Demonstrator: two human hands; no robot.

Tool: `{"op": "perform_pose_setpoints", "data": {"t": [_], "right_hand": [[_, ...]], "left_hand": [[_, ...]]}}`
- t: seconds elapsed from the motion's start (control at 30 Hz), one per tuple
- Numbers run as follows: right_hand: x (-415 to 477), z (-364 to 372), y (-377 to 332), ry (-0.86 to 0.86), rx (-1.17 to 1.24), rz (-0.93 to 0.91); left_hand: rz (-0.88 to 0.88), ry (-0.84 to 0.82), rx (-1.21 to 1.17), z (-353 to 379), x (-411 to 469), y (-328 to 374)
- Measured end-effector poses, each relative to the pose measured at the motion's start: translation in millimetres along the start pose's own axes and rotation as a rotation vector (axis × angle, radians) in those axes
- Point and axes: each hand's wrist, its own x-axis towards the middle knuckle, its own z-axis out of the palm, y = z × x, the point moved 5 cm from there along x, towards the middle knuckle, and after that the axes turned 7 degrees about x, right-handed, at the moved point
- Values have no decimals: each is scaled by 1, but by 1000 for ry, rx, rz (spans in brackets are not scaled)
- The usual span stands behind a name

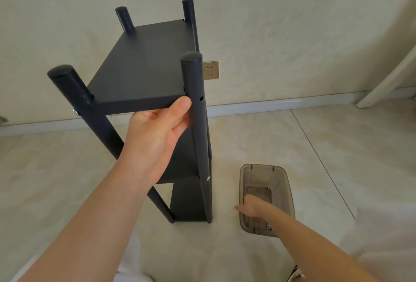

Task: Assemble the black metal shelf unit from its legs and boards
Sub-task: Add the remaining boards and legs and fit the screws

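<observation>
1. Standing on the floor (pixel 304 146) is the black shelf (pixel 198 128).
2. The left hand (pixel 162 128) grips the front edge of the shelf's top board (pixel 144 63).
3. The right hand (pixel 249 208) reaches into a clear box (pixel 288 191) just right of the shelf. I cannot tell if its fingers are curled.
</observation>
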Motion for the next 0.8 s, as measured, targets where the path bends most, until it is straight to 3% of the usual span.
{"op": "perform_pose_setpoints", "data": {"t": [0.17,0.43,0.63,0.8], "right_hand": [[14,14,1,-4,-42,3],[23,35,-5,-146,72,-19],[30,19,-6,-33,109,-79],[47,15,16,22,-45,-3]], "left_hand": [[21,-42,-4,1,1,2],[10,-29,5,0,0,1],[-11,-52,-5,1,0,0],[-15,-29,37,2,-3,-1]]}}
